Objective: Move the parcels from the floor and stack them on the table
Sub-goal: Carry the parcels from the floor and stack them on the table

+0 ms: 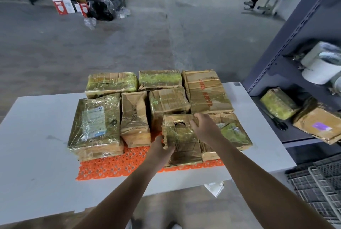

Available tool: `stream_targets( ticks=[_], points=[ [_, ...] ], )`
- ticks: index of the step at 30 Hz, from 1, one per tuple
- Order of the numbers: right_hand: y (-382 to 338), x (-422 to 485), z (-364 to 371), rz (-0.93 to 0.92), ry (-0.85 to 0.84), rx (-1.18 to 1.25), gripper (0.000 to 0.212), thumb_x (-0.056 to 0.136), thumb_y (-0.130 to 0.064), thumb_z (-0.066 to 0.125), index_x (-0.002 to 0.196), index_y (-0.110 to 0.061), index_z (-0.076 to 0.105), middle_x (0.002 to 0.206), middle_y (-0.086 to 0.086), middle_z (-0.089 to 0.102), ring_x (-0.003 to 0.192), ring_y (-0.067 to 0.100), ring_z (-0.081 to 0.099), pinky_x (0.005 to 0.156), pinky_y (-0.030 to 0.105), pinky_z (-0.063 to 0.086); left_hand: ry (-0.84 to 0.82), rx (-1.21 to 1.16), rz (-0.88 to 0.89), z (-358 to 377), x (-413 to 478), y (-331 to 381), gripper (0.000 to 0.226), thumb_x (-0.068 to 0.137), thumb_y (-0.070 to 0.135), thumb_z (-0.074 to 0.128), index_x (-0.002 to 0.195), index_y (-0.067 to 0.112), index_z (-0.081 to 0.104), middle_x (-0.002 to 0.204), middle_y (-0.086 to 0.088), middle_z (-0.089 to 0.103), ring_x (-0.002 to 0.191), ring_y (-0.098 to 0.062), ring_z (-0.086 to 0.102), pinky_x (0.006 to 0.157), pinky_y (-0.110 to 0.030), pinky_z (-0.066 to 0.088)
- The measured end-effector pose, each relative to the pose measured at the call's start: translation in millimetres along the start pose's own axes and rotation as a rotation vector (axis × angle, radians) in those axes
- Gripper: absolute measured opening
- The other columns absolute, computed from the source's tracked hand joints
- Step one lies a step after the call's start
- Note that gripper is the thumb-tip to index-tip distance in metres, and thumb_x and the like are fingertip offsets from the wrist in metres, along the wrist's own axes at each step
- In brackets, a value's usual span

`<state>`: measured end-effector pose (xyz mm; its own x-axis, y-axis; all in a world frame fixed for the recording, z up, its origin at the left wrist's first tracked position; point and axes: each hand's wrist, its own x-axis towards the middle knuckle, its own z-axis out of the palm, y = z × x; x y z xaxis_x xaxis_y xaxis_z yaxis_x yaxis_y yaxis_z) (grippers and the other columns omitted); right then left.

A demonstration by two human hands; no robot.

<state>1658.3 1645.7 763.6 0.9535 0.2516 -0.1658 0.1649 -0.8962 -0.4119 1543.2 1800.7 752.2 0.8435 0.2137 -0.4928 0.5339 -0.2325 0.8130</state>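
Several brown cardboard parcels wrapped in clear film lie side by side on an orange plastic mat (103, 168) on the white table (36, 155). A small wrapped parcel (181, 142) with a torn hole in its top sits at the front of the group. My left hand (162, 147) grips its near left corner and my right hand (204, 127) grips its far right corner. A large parcel (94, 123) lies at the left, and a tall one (206, 92) with red print lies at the back right.
A dark metal shelf (287, 47) stands at the right with parcels (278, 103), a white roll (321, 70) and black scissors on it. Wire baskets (317, 188) sit on the floor below it. Boxes and bags lie far left by a grey wall. A person sits far right.
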Motion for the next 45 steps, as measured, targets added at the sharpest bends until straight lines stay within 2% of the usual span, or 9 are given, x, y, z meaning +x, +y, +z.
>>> stream_targets(
  ticks=[5,8,15,20,24,28,31,40,45],
  points=[
    [-7.8,-6.3,-2.2,-0.014,0.039,0.008,0.043,0.101,-0.036,0.040,0.137,-0.015,0.045,0.128,0.008,0.054,0.101,0.023,0.059,0.082,0.039,0.051,-0.018,0.018,0.006,-5.5,-2.3,1.6,0.049,0.095,0.028,0.052,0.141,0.020,0.036,0.088,-0.005,0.061,0.045,-0.007,0.044,0.035,-0.018,0.030],
    [-15.7,-9.6,-4.7,-0.009,0.057,-0.004,0.042,0.100,-0.034,0.040,0.137,-0.015,0.046,0.129,0.008,0.054,0.106,0.022,0.058,0.086,0.040,0.050,-0.040,0.021,0.021,-14.4,-3.7,5.3,0.049,0.095,0.027,0.051,0.141,0.019,0.035,0.084,0.001,0.060,0.054,-0.010,0.050,0.042,-0.022,0.035],
    [-38.5,-19.8,-6.4,-0.009,0.096,-0.054,0.042,0.100,-0.028,0.039,0.139,-0.013,0.045,0.130,0.008,0.052,0.118,0.022,0.048,0.095,0.038,0.044,-0.092,-0.016,0.039,-37.1,-5.2,6.4,0.047,0.093,0.020,0.051,0.138,0.015,0.038,0.090,0.000,0.060,0.066,-0.016,0.052,0.058,-0.031,0.039],
    [-63.6,-31.5,0.7,-0.011,0.105,-0.071,0.039,0.101,-0.028,0.039,0.136,-0.014,0.046,0.127,0.008,0.050,0.116,0.025,0.049,0.092,0.039,0.046,-0.109,-0.032,0.033,-55.8,-1.8,-1.6,0.048,0.095,0.019,0.051,0.140,0.016,0.037,0.103,0.000,0.057,0.072,-0.019,0.058,0.057,-0.025,0.041],
    [-78.6,-45.0,10.4,-0.015,0.098,-0.137,0.037,0.101,-0.029,0.038,0.133,-0.012,0.046,0.131,0.008,0.047,0.119,0.025,0.046,0.094,0.040,0.045,-0.118,-0.026,0.021,-62.5,0.6,-8.7,0.045,0.094,0.016,0.052,0.138,0.015,0.040,0.098,0.004,0.055,0.057,-0.010,0.048,0.050,-0.023,0.036],
    [-80.1,-61.2,14.4,-0.051,0.083,-0.165,0.033,0.102,-0.029,0.035,0.127,-0.013,0.049,0.129,0.009,0.044,0.115,0.026,0.048,0.085,0.037,0.046,-0.099,-0.002,0.004,-60.7,-15.4,-13.4,0.043,0.093,0.014,0.050,0.136,0.015,0.041,0.104,-0.001,0.055,0.057,-0.012,0.048,0.053,-0.026,0.041],
    [-79.9,-71.0,12.8,-0.102,0.065,-0.161,0.037,0.101,-0.027,0.037,0.135,-0.015,0.046,0.135,0.014,0.043,0.121,0.030,0.048,0.093,0.044,0.047,-0.076,-0.012,0.007,-58.8,-34.3,-11.4,0.043,0.092,0.013,0.050,0.134,0.015,0.041,0.096,0.003,0.054,0.062,-0.015,0.050,0.061,-0.032,0.043],
    [-67.4,-113.1,11.2,-0.292,0.028,-0.107,0.039,0.100,-0.026,0.041,0.138,-0.018,0.046,0.141,0.009,0.043,0.131,0.029,0.039,0.100,0.044,0.041,0.142,-0.052,-0.012,-34.1,-97.6,-17.4,0.044,0.089,0.005,0.047,0.132,0.013,0.045,0.074,-0.001,0.052,0.062,-0.015,0.047,0.059,-0.029,0.041],
    [-51.3,-146.8,15.3,-0.343,0.000,-0.073,0.033,0.100,-0.028,0.041,0.129,-0.015,0.051,0.129,0.011,0.050,0.120,0.033,0.047,0.099,0.045,0.040,0.239,0.008,-0.033,-7.7,-143.5,-43.2,0.036,0.089,0.001,0.048,0.123,0.010,0.051,0.071,0.001,0.051,0.065,-0.018,0.054,0.061,-0.024,0.046]
  ],
)
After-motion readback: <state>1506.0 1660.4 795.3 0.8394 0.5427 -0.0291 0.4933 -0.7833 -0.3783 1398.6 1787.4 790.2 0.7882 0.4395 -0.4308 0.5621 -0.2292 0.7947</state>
